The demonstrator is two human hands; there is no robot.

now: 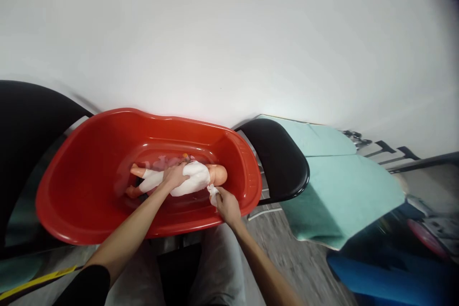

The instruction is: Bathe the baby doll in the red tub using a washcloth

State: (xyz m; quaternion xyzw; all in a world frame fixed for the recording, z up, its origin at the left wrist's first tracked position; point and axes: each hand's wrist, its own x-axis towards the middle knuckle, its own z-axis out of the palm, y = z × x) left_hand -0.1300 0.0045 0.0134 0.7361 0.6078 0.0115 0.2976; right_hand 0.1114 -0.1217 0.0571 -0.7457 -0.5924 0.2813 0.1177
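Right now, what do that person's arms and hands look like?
The left hand and right hand are bare, with no gloves. A black sleeve shows on the left arm, ending around the elbow. The right forearm shows no sleeve in view.

A baby doll (pixel 195 177) with a smooth, rounded, hairless head lies stretched out lengthwise, apparently front down, its head toward the right end and its legs toward the left; white clothing covers its torso and most of its legs, leaving the peach-coloured feet bare and slightly apart; beneath it is a glossy red baby bathtub (pixel 82 177), wide and rounded at the left, narrower at the right, its rim smooth and turned outward, with shallow water (pixel 179 203) around the doll; just beside the doll's neck, on the near side, is a small crumpled white cloth (pixel 213 195), possibly a sleeve.
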